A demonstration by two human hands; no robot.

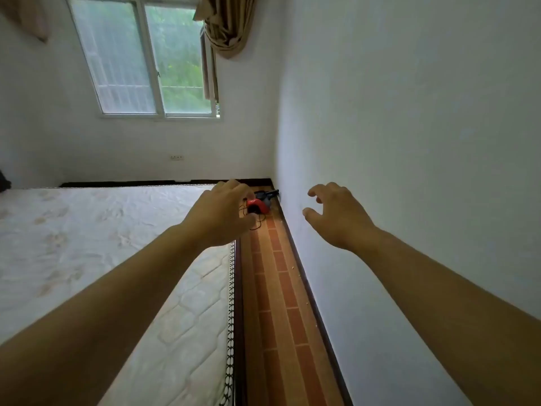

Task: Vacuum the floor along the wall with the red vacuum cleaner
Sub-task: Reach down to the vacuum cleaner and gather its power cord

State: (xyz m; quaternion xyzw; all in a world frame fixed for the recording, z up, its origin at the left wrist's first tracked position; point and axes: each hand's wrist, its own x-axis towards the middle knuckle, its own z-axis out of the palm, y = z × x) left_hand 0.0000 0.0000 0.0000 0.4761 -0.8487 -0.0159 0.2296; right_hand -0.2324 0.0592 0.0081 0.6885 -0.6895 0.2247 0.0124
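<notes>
A small red vacuum cleaner point(259, 204) with a black nozzle lies on the floor in the far corner, its black cord point(257, 224) looped beside it. A narrow strip of brown tiled floor point(278, 288) runs between the bed and the white wall point(409, 171). My left hand point(222, 213) reaches forward with relaxed fingers and partly covers the vacuum in the view; it holds nothing. My right hand point(336, 213) hovers in front of the wall, fingers spread and loosely curved, also holding nothing.
A bare white mattress point(102, 244) on a dark bed frame point(238, 303) borders the strip on the left. A dark skirting board point(310, 288) lines the wall. Small crumbs lie along the skirting. A window point(146, 60), a curtain point(228, 24) and a wall socket point(176, 157) are at the far end.
</notes>
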